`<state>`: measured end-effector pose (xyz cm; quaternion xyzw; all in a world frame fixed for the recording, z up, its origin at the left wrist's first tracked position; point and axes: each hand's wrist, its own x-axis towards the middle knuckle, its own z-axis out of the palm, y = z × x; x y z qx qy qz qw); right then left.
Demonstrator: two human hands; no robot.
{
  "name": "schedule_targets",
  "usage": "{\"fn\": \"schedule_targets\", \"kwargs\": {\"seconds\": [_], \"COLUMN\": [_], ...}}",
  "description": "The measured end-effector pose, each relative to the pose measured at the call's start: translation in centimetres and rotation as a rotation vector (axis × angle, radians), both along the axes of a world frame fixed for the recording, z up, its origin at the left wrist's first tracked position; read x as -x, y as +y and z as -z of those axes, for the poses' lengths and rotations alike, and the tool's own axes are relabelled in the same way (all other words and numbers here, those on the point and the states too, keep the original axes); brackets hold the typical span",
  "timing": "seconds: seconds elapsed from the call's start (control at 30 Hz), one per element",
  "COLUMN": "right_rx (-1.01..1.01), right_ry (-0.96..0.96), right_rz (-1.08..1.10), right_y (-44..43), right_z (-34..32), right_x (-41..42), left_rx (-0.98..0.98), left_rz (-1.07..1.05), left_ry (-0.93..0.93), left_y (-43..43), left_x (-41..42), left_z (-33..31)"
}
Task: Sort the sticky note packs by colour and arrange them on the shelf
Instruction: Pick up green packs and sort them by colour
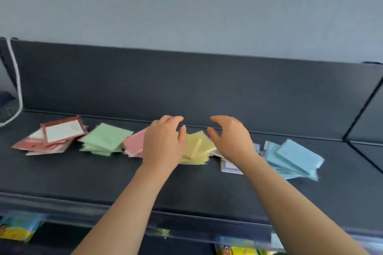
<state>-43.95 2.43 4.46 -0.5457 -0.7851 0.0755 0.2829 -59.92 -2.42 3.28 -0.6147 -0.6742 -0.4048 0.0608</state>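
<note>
Both bare forearms reach up from the bottom edge and converge over the middle of the dark shelf (186, 188). The left hand (163, 143) is palm-down with its fingers loosely curved. It hovers across the seam between the pink packs (134, 145) and the yellow packs (196, 147), its thumb pointing toward the yellow pile. The right hand (231, 138) is arched like a claw just right of the yellow pile, thumb and fingers spread apart, partly covering the purple-bordered packs (230, 168). Neither hand grasps anything; both are released, though motion blur softens the fingertips. The sticky note packs lie in loose piles in a row along the shelf: red packs (51, 138) at far left, green packs (105, 138) beside them, then pink, yellow and purple-bordered, with blue packs (294, 159) at far right.
</note>
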Motion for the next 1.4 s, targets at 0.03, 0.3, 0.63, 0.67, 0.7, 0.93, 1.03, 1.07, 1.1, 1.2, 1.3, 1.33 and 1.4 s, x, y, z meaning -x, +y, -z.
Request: {"fn": "schedule_targets", "kwargs": {"seconds": [0.03,0.3,0.63,0.67,0.7,0.93,1.03,1.07,1.1,1.2,1.3,1.33,1.4], "right_rx": [-0.003,0.013,0.05,0.056,0.061,0.107,0.131,0.141,0.15,0.174,0.185,0.188,0.194], "right_ry": [-0.01,-0.027,-0.026,-0.024,-0.02,0.015,0.013,0.016,0.021,0.026,0.025,0.024,0.01], "right_rz": [0.022,0.224,0.453,0.477,0.5,0.659,0.714,0.732,0.746,0.783,0.816,0.826,0.837], "right_y": [-0.3,-4.5,-9.1,-9.4,-9.6,-8.8,-7.3,-6.8,-6.2,-4.8,-3.8,-3.6,-3.0], "right_z": [0.0,0.0,1.9,2.2,2.4,3.6,3.8,3.8,3.8,3.9,4.2,4.3,4.5], "right_x": [-2.1,-20.9,-41.0,-42.6,-44.2,-54.3,-58.0,-59.0,-60.1,-63.1,-66.2,-67.3,-69.3], "left_rx": [-0.002,0.008,0.096,0.11,0.12,0.186,0.206,0.212,0.216,0.245,0.284,0.3,0.325], "left_rz": [0.035,0.231,0.469,0.495,0.519,0.662,0.689,0.697,0.705,0.732,0.759,0.766,0.773], "left_ry": [0.005,-0.019,-0.047,-0.036,-0.029,0.001,0.018,0.027,0.038,0.068,0.093,0.099,0.107], "left_y": [0.1,-0.6,-1.4,-1.3,-1.2,1.9,4.2,4.9,5.7,7.7,9.4,9.9,10.7], "left_x": [-1.9,-19.8,-40.4,-42.1,-43.7,-53.9,-57.6,-58.7,-59.8,-63.1,-66.5,-67.5,-69.5], "left_z": [-0.1,0.0,1.6,1.7,1.8,2.5,2.8,2.8,2.9,3.0,3.3,3.4,3.8]}}
